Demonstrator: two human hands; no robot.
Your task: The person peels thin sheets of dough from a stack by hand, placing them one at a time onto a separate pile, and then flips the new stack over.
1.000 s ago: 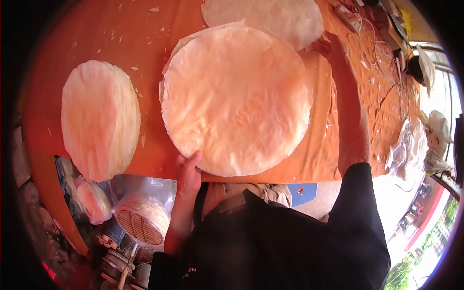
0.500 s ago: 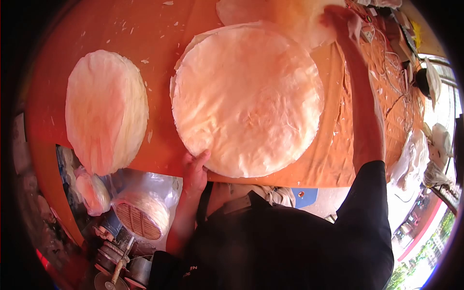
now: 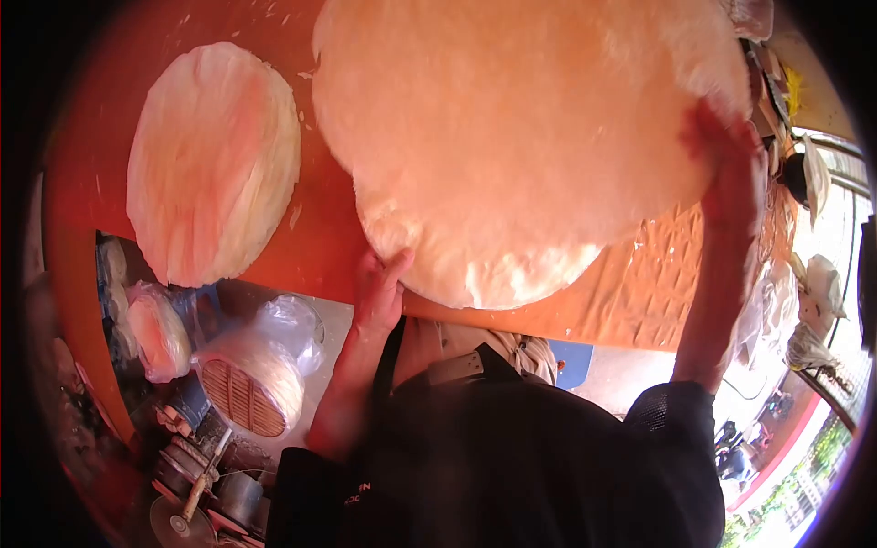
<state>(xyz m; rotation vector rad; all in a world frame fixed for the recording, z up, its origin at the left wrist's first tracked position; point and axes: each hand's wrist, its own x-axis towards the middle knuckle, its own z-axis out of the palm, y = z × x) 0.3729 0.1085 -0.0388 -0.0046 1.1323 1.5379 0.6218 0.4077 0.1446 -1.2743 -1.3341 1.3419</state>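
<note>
A large thin pale sheet (image 3: 548,119) hangs over the round stack of sheets (image 3: 512,274), whose front edge shows below it. My left hand (image 3: 379,283) pinches the stack's lower left edge between thumb and fingers. At the right, my right hand (image 3: 722,137) is blurred at the right edge of the large sheet; its grip is too smeared to make out. An oval-looking stack of pale sheets (image 3: 212,164) lies apart on the orange table to the left.
The orange table surface (image 3: 315,247) carries small scraps. Below its left edge are a plastic-wrapped basket (image 3: 242,393), a wrapped bundle (image 3: 157,333) and a metal pot (image 3: 240,493). Plastic bags (image 3: 776,292) and cluttered items line the right side.
The large sheet has come from the top over the round stack, covering most of it. My right hand has moved down and right; my left hand stays at the stack's edge.
</note>
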